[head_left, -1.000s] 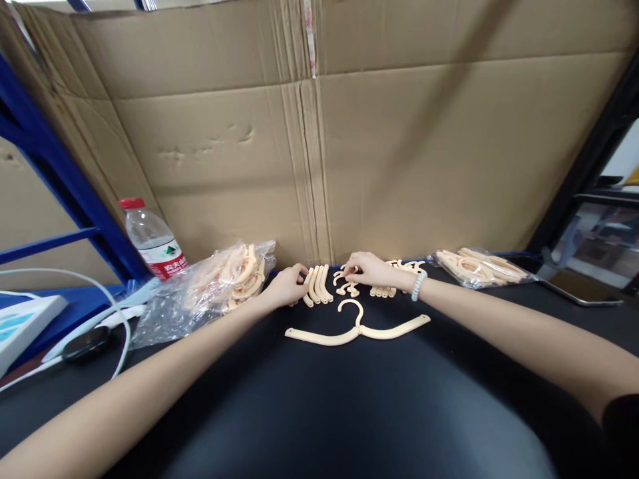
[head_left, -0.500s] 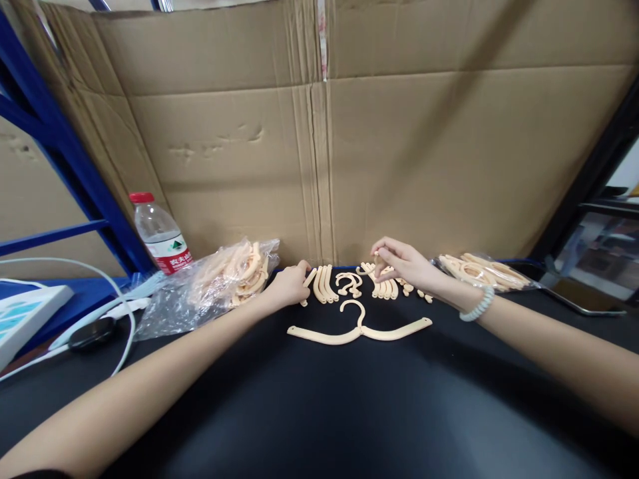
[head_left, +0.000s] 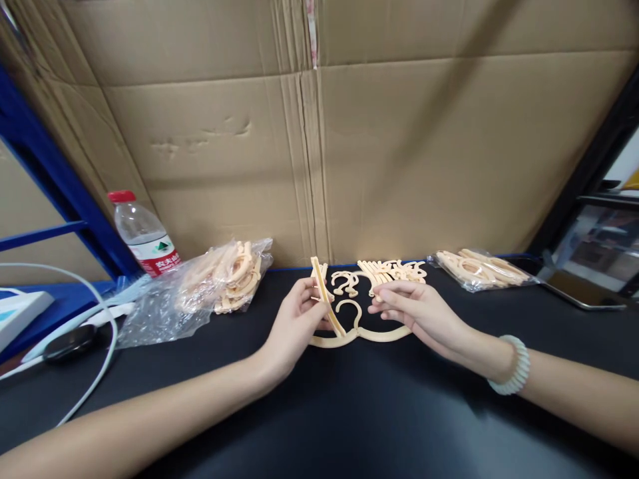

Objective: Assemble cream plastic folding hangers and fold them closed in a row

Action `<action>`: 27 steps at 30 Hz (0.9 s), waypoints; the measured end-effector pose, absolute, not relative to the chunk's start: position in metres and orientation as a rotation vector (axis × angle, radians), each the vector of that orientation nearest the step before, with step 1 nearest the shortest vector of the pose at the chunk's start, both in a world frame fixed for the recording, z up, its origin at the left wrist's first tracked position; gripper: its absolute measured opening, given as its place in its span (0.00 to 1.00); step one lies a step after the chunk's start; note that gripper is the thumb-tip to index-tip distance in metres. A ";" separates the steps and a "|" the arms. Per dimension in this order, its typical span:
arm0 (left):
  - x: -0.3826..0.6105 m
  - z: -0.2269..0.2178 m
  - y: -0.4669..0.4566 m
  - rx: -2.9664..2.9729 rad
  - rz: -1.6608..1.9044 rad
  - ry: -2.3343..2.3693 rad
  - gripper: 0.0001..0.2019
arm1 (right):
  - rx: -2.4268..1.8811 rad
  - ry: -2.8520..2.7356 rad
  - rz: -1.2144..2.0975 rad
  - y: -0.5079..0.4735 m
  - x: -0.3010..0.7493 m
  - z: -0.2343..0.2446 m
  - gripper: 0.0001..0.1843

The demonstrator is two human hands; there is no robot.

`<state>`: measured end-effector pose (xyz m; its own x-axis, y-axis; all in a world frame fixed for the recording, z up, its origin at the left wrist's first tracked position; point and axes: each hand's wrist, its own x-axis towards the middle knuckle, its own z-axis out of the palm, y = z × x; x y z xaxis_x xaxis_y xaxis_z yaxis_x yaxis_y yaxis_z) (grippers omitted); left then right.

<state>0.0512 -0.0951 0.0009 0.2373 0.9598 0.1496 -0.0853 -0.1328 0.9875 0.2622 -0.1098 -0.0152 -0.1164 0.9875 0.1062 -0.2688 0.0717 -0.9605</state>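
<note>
My left hand is closed round a beige plastic hanger arm, held slanting with its grooved underside in sight. My right hand pinches a small beige piece, mostly hidden by thumb and fingers. Between and beneath the hands lies a beige clothes hanger, its hook pointing away from me. Its two ends are partly covered by my hands. Beyond it are loose hanger hooks. More hanger arms and small parts sit behind my right hand.
A clear bag of beige hanger parts lies at left beside a water bottle and white cable. Another bag of parts and a phone-like flat device lie at right. Cardboard stands behind the black table.
My left hand has lifted a hanger arm from the row and brought it nearer. My right hand has come back towards me with the small piece. The view has shifted slightly.
</note>
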 end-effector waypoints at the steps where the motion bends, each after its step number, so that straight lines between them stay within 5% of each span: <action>1: 0.053 -0.002 -0.101 1.383 1.185 0.871 0.13 | -0.869 -1.119 1.348 -0.112 0.260 -0.016 0.16; 4: 0.053 -0.009 -0.112 1.482 1.265 0.774 0.11 | -0.832 -1.149 1.375 -0.120 0.256 -0.016 0.19; 9: 0.049 -0.019 -0.111 1.603 1.310 0.742 0.08 | -0.822 -1.229 1.405 -0.125 0.253 -0.018 0.08; 27: 0.051 -0.022 -0.121 1.753 1.342 0.768 0.06 | -0.788 -1.201 1.588 -0.130 0.251 -0.022 0.08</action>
<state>0.0505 -0.1211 -0.0218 0.2589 0.8306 0.4930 0.0036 -0.5113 0.8594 0.2510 -0.1295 -0.0220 -0.3313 0.9421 0.0517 -0.3061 -0.0555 -0.9504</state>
